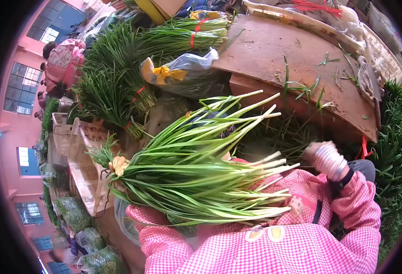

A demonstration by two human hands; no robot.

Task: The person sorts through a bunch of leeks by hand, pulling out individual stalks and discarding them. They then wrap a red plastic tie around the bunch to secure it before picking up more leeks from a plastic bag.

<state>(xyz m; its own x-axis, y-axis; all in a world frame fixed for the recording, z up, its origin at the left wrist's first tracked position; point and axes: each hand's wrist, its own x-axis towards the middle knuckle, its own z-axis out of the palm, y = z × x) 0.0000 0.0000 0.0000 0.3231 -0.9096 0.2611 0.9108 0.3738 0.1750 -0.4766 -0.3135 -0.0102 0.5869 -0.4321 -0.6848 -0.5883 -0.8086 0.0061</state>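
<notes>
My left hand [118, 165] is closed around the leafy end of a loose bunch of garlic chives [187, 178]. Their pale stem ends fan out to the right across my lap and the pink checked apron. On the right side, my right hand [324, 157] is apart from the bunch, with light striped wrapping over the hand and wrist. Its fingers are curled and blurred, so what they hold, if anything, does not show. Loose green scraps [278, 132] lie between the bunch and the wooden board [301, 59].
Bundles of chives tied with red bands [114, 77] lie at the upper left, beside a clear plastic bag [182, 68]. Plastic crates [86, 169] stand at the left. More greens [395, 169] are heaped along the right edge. Other people [63, 64] are in the background.
</notes>
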